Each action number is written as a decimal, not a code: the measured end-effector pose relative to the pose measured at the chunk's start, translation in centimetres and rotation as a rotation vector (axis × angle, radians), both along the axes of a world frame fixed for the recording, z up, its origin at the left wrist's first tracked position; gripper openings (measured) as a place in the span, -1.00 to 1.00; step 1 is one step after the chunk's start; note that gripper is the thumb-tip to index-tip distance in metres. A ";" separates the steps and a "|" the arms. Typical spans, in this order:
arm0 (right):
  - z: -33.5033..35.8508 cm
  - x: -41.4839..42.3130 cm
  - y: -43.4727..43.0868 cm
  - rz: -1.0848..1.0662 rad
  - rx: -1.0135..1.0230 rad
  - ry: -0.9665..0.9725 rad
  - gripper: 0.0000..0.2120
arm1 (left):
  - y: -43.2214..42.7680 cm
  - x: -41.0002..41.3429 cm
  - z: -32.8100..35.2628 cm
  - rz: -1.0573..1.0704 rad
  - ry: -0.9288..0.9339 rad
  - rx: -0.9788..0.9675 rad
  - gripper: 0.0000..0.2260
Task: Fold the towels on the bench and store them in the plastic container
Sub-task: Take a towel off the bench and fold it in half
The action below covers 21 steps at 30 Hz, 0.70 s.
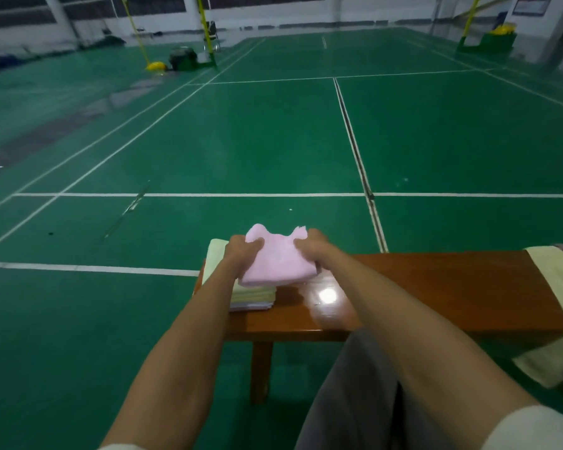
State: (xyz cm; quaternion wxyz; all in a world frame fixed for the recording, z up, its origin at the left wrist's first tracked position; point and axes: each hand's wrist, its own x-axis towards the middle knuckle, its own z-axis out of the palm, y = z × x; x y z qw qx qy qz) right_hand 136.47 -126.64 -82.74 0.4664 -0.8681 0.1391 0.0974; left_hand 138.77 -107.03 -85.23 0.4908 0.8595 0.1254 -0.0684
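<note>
A pink towel, folded small, is held just above a stack of folded pale yellow and lilac towels at the left end of the wooden bench. My left hand grips the pink towel's left side and my right hand grips its right side. Both far corners of the towel stick up between my hands. Unfolded pale yellow towels drape over the bench at the far right edge of the view. No plastic container shows in this view.
The bench stands on a green badminton court floor with white lines. My grey-trousered knee is in front of the bench. Net posts, a yellow base and green equipment stand far back on the court.
</note>
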 end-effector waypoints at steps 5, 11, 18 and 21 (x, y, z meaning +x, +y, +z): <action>-1.1 1.6 3.3 0.043 -0.024 -0.024 -0.70 | 3.6 0.1 -0.1 0.073 -0.101 0.142 -0.57; -2.1 3.2 6.8 0.078 -0.124 -0.055 -0.72 | 6.0 -0.7 -1.1 0.138 -0.182 0.217 -0.54; -3.9 4.8 8.0 0.054 -0.148 -0.051 -0.71 | 6.2 -0.5 -3.2 0.233 -0.234 0.116 -0.70; -4.5 5.2 7.6 0.075 -0.162 -0.031 -0.86 | 6.3 0.1 -3.6 0.249 -0.189 0.210 -0.72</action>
